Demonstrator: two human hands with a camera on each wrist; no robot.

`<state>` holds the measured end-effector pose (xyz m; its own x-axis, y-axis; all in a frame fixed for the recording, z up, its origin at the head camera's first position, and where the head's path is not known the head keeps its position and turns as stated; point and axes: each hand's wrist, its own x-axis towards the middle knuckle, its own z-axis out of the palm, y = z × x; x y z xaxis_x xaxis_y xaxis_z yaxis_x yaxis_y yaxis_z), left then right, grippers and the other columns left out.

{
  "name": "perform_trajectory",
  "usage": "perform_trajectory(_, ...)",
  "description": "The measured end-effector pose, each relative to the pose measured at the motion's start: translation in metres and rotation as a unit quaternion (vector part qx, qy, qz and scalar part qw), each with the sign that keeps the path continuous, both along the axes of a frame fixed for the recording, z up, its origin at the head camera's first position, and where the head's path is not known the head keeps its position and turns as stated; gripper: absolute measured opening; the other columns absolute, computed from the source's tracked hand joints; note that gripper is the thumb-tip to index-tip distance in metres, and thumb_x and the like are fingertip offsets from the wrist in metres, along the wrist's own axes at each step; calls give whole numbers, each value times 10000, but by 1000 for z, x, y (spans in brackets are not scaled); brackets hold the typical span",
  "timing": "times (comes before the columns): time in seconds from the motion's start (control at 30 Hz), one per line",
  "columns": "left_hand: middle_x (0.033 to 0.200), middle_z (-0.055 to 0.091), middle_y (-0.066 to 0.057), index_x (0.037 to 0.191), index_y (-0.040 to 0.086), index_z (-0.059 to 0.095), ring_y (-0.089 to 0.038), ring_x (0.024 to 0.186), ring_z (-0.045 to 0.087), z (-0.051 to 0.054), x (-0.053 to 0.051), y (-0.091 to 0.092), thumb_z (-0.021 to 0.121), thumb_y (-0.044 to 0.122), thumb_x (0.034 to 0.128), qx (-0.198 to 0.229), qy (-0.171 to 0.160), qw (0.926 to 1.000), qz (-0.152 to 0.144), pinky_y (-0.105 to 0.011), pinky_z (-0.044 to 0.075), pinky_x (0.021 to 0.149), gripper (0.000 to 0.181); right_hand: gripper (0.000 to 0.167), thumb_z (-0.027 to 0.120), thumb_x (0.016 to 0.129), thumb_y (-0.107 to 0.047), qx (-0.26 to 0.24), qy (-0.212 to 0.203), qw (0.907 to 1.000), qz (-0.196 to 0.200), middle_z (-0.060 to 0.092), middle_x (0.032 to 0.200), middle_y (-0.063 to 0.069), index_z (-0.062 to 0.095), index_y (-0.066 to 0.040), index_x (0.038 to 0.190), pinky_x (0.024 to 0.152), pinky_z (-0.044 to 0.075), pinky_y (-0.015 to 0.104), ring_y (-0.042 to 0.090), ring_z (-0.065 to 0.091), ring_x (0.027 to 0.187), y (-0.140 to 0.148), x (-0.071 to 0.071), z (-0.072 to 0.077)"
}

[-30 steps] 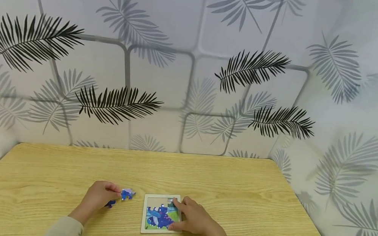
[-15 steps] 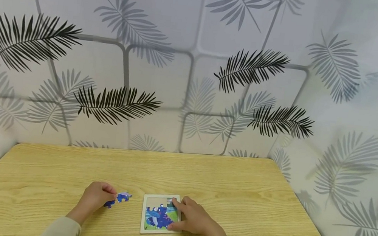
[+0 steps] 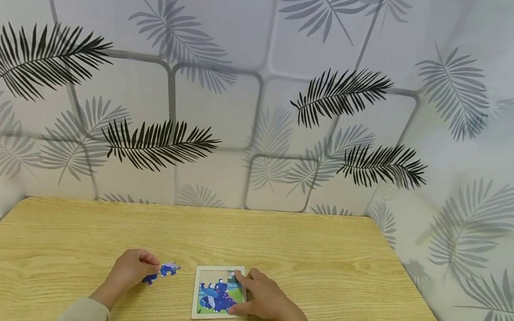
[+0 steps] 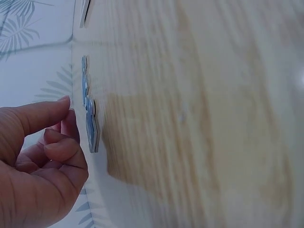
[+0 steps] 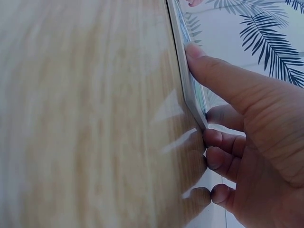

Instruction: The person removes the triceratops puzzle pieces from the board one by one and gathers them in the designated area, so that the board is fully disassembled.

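A white-framed jigsaw puzzle [image 3: 218,301] with a blue dinosaur picture lies on the table, its upper left area bare. My right hand [image 3: 267,298] holds the frame's right side. In the right wrist view its thumb [image 5: 221,73] lies over the top edge, and the other fingers bend beside the frame. My left hand [image 3: 132,272] is just above two loose blue-purple jigsaw pieces, one piece [image 3: 169,269] by its fingertips and another piece [image 3: 149,279] partly under it. The left wrist view shows a small gap between the loosely curled fingers [image 4: 47,114] and the pieces [image 4: 91,126].
The wood-grain table [image 3: 313,254] runs back to a wall [image 3: 218,100] with leaf-patterned covering. A second stretch of the wall [image 3: 479,213] rises along the table's right side. Light-coloured sleeves [image 3: 84,314] reach in from the near edge.
My left hand has moved slightly left and nearer to me. The farther loose piece has shifted the same way, closer to the other piece. The right hand and the puzzle frame stay in place.
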<state>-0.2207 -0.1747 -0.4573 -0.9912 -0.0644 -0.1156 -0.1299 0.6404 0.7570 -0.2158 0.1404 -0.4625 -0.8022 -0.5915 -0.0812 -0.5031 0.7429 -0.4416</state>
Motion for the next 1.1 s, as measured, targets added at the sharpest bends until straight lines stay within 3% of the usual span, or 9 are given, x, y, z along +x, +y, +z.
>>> perform_trajectory(0.33, 769, 644, -8, 843, 6, 685, -138, 685, 551, 1, -1, 12, 704, 54, 815, 244, 81, 9997, -35, -299, 473, 610, 59, 817, 722, 780, -479, 22, -38, 10000, -41, 331, 854, -49, 418, -77, 1424, 616, 255, 213, 87, 314, 721, 0, 0, -1)
perform_trajectory(0.53, 801, 646, -28, 887, -14, 677, -154, 706, 551, 2, 0, 26, 692, 58, 833, 641, 98, 9978, -104, -285, 466, 613, 92, 809, 724, 781, -473, 0, -62, 10000, -66, 327, 844, -50, 424, -79, 1421, 610, 243, 211, 83, 306, 713, 0, 0, 0)
perform_trajectory(0.73, 773, 635, -23, 865, -20, 683, -140, 692, 541, 2, 0, 48, 713, 45, 808, 1093, 132, 9938, -145, -277, 465, 615, 91, 818, 724, 774, -488, 31, -127, 9998, -159, 344, 865, -52, 423, -95, 1424, 636, 275, 217, 86, 335, 741, 0, -1, -1)
perform_trajectory(1.1, 779, 639, -12, 865, 13, 702, -139, 711, 535, 5, 2, 94, 722, 71, 815, 1331, -119, 9902, -416, -277, 460, 648, 79, 813, 719, 771, -508, 53, -214, 9994, -250, 362, 892, -60, 426, -130, 1428, 645, 301, 223, 85, 358, 749, 0, -2, -3)
